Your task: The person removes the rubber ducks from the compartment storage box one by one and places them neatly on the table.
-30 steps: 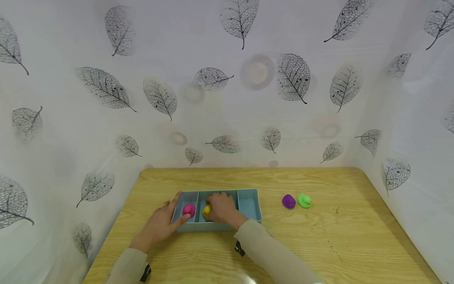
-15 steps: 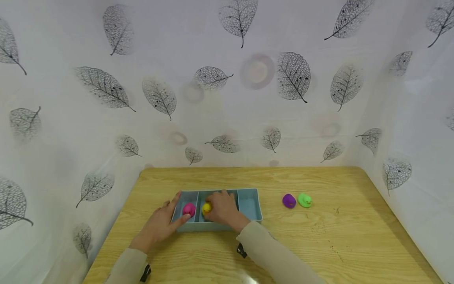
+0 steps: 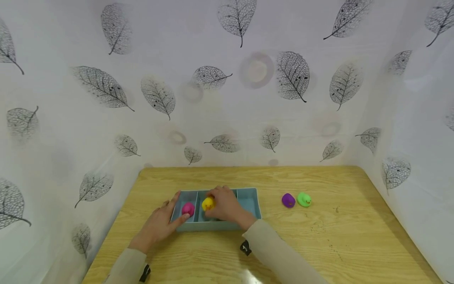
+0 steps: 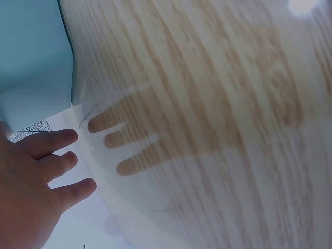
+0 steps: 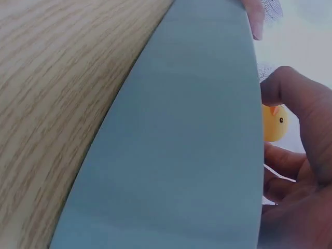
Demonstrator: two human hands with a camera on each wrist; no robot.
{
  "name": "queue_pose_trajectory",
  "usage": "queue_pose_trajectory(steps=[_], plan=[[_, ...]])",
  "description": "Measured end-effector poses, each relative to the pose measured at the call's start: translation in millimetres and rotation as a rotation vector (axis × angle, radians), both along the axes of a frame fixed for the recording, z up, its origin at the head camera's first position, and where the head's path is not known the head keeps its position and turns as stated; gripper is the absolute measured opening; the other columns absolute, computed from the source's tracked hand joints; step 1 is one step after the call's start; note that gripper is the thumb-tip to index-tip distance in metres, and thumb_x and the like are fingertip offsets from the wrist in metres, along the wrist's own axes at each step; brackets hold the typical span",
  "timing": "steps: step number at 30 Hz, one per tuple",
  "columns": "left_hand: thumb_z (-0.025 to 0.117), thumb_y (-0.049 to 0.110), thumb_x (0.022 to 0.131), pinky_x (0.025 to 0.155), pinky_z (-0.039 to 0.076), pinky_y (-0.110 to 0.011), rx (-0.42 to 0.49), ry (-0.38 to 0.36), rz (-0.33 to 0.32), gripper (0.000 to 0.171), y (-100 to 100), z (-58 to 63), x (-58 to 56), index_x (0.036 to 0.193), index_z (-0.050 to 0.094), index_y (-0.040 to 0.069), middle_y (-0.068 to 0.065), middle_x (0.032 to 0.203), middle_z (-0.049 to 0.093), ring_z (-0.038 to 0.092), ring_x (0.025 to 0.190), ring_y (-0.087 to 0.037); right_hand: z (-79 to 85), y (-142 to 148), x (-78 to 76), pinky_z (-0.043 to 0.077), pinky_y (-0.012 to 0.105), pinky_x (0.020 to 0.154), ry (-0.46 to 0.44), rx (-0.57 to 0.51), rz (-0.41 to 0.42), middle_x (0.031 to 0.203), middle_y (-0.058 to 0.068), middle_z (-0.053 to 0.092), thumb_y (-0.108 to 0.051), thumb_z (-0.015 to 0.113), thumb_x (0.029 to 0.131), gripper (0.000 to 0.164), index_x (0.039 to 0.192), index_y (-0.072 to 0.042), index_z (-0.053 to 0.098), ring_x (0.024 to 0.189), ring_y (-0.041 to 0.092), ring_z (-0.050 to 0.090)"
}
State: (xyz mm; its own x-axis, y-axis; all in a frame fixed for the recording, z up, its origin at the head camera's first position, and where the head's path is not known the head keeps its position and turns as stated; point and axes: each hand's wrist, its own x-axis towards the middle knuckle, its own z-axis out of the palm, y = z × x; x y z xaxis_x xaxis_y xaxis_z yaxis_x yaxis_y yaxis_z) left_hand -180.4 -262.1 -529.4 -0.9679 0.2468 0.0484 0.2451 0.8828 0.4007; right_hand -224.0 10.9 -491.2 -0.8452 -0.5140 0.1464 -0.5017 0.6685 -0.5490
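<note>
A pale blue divided tray (image 3: 209,226) lies on the wooden table. My right hand (image 3: 227,205) pinches a yellow rubber duck (image 3: 208,203) above the second compartment from the left. In the right wrist view, thumb and fingers surround the duck (image 5: 275,123), partly hidden behind the tray wall (image 5: 176,124). My left hand (image 3: 159,223) rests against the tray's left end, its thumb over the front rim. The left wrist view shows that hand (image 4: 31,192) with three fingers extended and spread beside the tray (image 4: 36,46). In the leftmost compartment sits a pink rubber duck (image 3: 188,209).
Right of the tray, a purple rubber duck (image 3: 288,200) and a green rubber duck (image 3: 304,199) sit side by side on the table (image 3: 354,236). A white sheet with leaf prints (image 3: 248,106) hangs around the back and sides.
My right hand has lifted the yellow duck a little inside the tray's second compartment, so more of it shows. The left hand has stayed at the tray's left end.
</note>
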Motion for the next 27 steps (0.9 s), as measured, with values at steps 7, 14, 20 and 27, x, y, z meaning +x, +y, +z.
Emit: queue_pose_trajectory(steps=[7, 14, 20, 27], plan=[[0.054, 0.062, 0.104, 0.108, 0.047, -0.071, -0.007, 0.000, 0.005, 0.087, -0.1, 1.4, 0.3, 0.170, 0.021, 0.015, -0.043, 0.149, 0.049, 0.058, 0.127, -0.063, 11.0, 3.9, 1.9, 0.050, 0.026, 0.079, -0.081, -0.208, 0.018, 0.110, 0.007, 0.068, -0.020, 0.082, 0.080, 0.044, 0.120, -0.005, 0.071, 0.098, 0.021, 0.057], [0.054, 0.062, 0.103, 0.108, 0.046, -0.071, 0.000, -0.004, 0.006, 0.088, 0.1, 0.5, 0.6, 0.170, 0.020, 0.018, -0.043, 0.149, 0.049, 0.057, 0.128, -0.063, 20.0, 7.4, 2.5, 0.054, 0.021, 0.077, -0.125, -0.268, 0.014, 0.113, 0.009, 0.061, -0.016, 0.081, 0.079, 0.051, 0.125, 0.000, 0.068, 0.091, 0.014, 0.057], [0.055, 0.061, 0.103, 0.108, 0.047, -0.071, 0.003, 0.014, 0.001, 0.087, -0.6, -1.9, 1.0, 0.170, 0.020, 0.018, -0.044, 0.148, 0.050, 0.058, 0.126, -0.064, 20.1, 18.7, -1.1, 0.054, 0.021, 0.079, -0.152, -0.326, 0.021, 0.115, 0.007, 0.061, -0.015, 0.081, 0.079, 0.050, 0.125, -0.003, 0.068, 0.092, 0.014, 0.057], [0.055, 0.061, 0.103, 0.108, 0.045, -0.073, -0.003, 0.017, 0.003, 0.087, -1.1, -2.3, 0.5, 0.170, 0.021, 0.016, -0.042, 0.148, 0.050, 0.056, 0.129, -0.064, 18.7, 41.0, -3.8, 0.058, 0.031, 0.087, -0.229, -0.421, 0.036, 0.126, 0.008, 0.067, -0.013, 0.078, 0.086, 0.050, 0.134, -0.006, 0.066, 0.098, 0.016, 0.062]])
